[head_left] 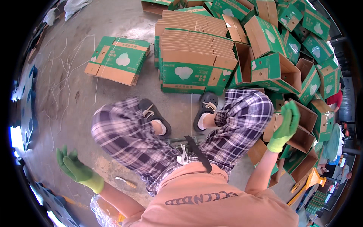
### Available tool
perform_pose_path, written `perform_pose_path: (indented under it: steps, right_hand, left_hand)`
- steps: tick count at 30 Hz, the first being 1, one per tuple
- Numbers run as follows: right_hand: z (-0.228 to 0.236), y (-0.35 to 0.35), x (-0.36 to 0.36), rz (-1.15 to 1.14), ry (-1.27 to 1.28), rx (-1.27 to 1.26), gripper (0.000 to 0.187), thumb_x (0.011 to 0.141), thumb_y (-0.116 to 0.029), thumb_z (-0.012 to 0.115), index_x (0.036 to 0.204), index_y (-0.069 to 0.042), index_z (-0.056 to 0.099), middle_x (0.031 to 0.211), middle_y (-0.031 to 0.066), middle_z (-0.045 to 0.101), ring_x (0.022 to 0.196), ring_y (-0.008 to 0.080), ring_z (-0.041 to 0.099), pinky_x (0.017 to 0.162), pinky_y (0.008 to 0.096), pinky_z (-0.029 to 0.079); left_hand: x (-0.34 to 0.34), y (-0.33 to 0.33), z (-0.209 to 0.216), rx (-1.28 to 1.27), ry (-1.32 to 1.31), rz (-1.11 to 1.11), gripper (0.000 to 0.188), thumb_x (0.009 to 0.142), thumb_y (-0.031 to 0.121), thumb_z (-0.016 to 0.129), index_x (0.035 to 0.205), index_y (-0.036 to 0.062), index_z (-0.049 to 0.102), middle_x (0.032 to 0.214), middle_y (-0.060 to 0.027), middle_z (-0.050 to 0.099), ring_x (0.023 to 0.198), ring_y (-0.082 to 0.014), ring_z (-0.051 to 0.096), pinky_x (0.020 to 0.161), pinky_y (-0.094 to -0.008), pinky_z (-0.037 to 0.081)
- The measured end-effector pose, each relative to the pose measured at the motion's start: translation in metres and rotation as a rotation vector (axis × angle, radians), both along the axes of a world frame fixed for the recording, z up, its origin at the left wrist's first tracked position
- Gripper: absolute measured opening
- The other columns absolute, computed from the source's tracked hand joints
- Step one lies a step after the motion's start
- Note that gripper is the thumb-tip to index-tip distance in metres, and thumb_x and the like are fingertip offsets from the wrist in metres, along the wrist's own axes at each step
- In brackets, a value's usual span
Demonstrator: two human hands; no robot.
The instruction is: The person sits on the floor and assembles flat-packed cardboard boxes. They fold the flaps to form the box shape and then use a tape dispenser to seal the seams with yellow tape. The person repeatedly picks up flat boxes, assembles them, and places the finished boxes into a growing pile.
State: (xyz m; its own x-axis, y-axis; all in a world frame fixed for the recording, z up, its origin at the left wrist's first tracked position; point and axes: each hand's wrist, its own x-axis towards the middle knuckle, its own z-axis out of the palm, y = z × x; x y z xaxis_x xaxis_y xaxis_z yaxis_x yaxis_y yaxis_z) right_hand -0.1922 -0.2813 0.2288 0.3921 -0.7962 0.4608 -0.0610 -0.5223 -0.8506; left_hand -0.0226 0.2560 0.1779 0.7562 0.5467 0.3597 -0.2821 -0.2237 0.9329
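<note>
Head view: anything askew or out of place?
Yes. The assembled green-and-brown boxes lie tumbled at mixed angles on the right, unlike the tidy flat stack. White strapping strands are scattered over the concrete floor.

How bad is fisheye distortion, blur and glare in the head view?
Head view: strong barrel distortion, black vignette around the rim; blown-out highlights at the left edge; both the left hand and right hand slightly soft; flat box stack at centre sharp, evenly lit.

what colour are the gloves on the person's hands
Bright green, on the left hand and right hand; seen in the head view.
</note>
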Motion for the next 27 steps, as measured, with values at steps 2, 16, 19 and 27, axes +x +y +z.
perform_pose_path:
  steps: [2,16,19,27]
  right_hand:
    - [0.015,0.022,0.039,0.038,-0.191,0.061,0.027,0.099,-0.005,0.046,0.121,0.004,0.058,0.116,0.0135,0.064,0.109,0.0213,0.06,0.097,0.0335,0.047]
    - [-0.271,0.03,0.185,0.36,0.194,1.385,0.051,0.088,-0.025,0.066,0.134,-0.011,0.049,0.102,0.0012,0.061,0.075,0.0113,0.06,0.064,0.0273,0.049]
    - [-0.29,0.017,0.189,0.318,0.065,1.486,0.051,0.088,-0.026,0.066,0.134,-0.011,0.049,0.107,0.0029,0.063,0.08,0.0127,0.062,0.066,0.0285,0.05]
    - [-0.304,0.027,0.206,0.368,0.138,1.538,0.058,0.085,-0.026,0.07,0.137,-0.012,0.047,0.112,0.0021,0.06,0.089,0.0142,0.06,0.074,0.0305,0.049]
  left_hand:
    - [-0.001,-0.079,0.013,-0.073,0.053,-0.355,0.038,0.099,0.027,0.048,0.125,-0.0006,0.055,0.11,-0.0087,0.063,0.092,-0.018,0.061,0.084,-0.0305,0.048]
    - [-0.04,-0.382,-0.396,-0.387,1.729,-0.991,0.036,0.093,0.052,0.045,0.12,0.0292,0.052,0.095,-0.0004,0.063,0.075,-0.0212,0.057,0.056,-0.0395,0.041]
    - [-0.033,-0.393,-0.435,-0.352,1.632,-0.893,0.027,0.092,0.037,0.052,0.116,0.0265,0.057,0.094,0.002,0.067,0.073,-0.0212,0.06,0.059,-0.0365,0.046]
    - [-0.007,-0.419,-0.418,0.494,1.32,-0.698,0.03,0.084,0.035,0.061,0.095,0.0099,0.072,0.097,-0.0181,0.07,0.093,-0.0358,0.068,0.079,-0.0461,0.053]
